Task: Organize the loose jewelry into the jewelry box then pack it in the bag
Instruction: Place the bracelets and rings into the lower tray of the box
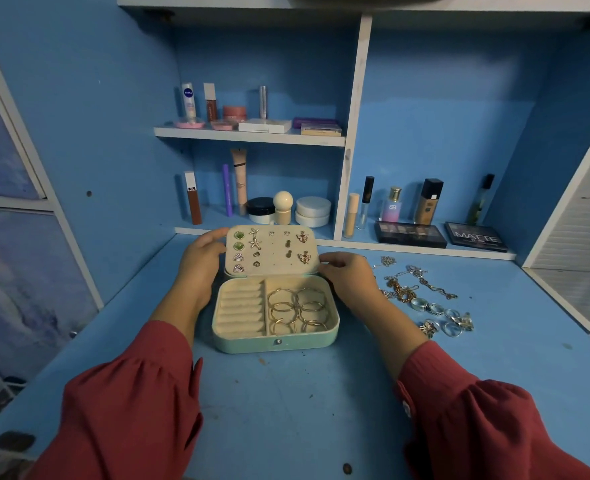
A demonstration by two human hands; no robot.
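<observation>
Two hands, left hand (pixel 202 261) and right hand (pixel 347 275), fingers loosely curved, touched jewelry box (pixel 275 315) lid sides, likely steadying it; rings (pixel 440 315) waited on surface (pixel 286 410).

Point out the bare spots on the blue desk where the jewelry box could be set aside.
Bare desk lies in front of the jewelry box, between the two sleeves, and left of the left hand. It is crowded to the right of the right hand, where the chains and rings lie.

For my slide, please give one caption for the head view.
Both hands steady the open jewelry box; rings and chains wait beside it.
</observation>
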